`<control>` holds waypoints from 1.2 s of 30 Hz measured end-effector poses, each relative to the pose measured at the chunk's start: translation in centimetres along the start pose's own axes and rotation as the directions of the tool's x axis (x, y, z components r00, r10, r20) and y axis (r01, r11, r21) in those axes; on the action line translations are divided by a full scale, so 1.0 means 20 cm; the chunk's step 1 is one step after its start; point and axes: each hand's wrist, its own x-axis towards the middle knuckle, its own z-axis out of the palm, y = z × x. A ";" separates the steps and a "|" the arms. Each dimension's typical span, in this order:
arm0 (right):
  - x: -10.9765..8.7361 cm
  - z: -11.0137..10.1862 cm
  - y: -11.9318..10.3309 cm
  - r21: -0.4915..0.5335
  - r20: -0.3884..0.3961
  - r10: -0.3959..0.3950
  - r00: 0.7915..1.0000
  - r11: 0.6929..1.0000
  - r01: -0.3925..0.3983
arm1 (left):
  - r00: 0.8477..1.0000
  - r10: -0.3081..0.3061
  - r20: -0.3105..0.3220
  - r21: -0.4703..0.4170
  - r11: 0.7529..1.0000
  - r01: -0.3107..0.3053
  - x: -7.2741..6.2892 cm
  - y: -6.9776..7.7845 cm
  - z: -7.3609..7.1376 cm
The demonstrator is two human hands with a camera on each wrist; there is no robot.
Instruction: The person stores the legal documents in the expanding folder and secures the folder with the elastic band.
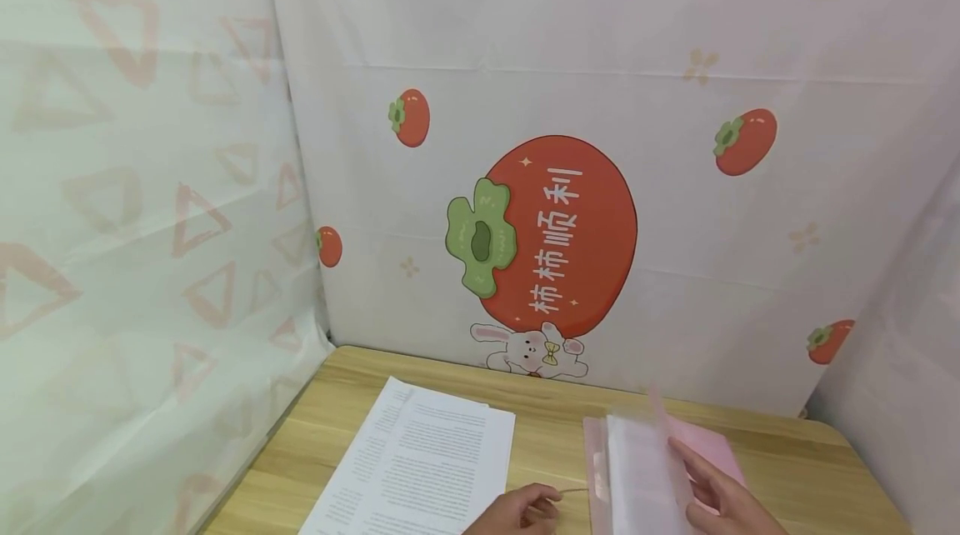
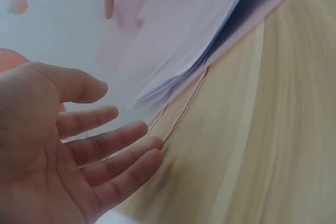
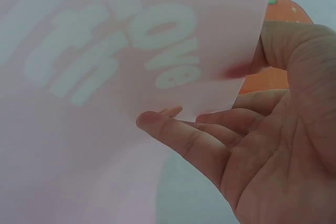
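A translucent pink folder [image 1: 596,468] lies on the right half of the table, with white sheets [image 1: 637,468] inside. My right hand [image 1: 723,497] holds its raised pink cover [image 3: 105,145], thumb on one side and fingers on the other. Large pale letters, including "Love", show on that cover in the right wrist view. Left of the folder is my left hand [image 1: 521,510], its fingers loosely bent and the palm bare in the left wrist view. A thin cord [image 2: 186,106] hangs from the folder's edge beside the left fingertips; whether they touch it, I cannot tell.
Printed sheets [image 1: 442,443] overlap on the wooden table [image 1: 551,443], left of the folder. A white cloth with persimmon pictures [image 1: 555,235] hangs behind the table. Another patterned cloth [image 1: 150,227] stands along the left side.
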 end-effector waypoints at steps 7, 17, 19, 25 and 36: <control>0.01 0.01 0.01 0.075 0.035 -0.118 0.992 0.990 0.116 | 0.995 0.041 -0.089 0.204 0.979 -0.023 -0.15 0.01 -0.19; 0.01 -0.01 0.02 0.129 0.033 0.002 0.999 0.992 -0.006 | 0.957 0.066 -0.283 0.433 0.899 0.066 -0.34 0.05 -0.39; 0.01 -0.01 0.02 0.109 0.029 -0.009 1.000 0.994 0.006 | 0.943 0.074 -0.324 0.497 0.862 0.103 -0.38 0.06 -0.43; 0.01 0.00 0.02 0.187 0.046 -0.069 0.997 0.981 0.059 | 0.887 0.037 -0.459 0.623 0.726 0.292 -0.48 0.07 -0.53; 0.01 -0.01 0.02 0.233 0.057 -0.045 0.997 0.972 0.031 | 0.772 0.049 -0.633 0.683 0.505 0.528 -0.61 0.06 -0.61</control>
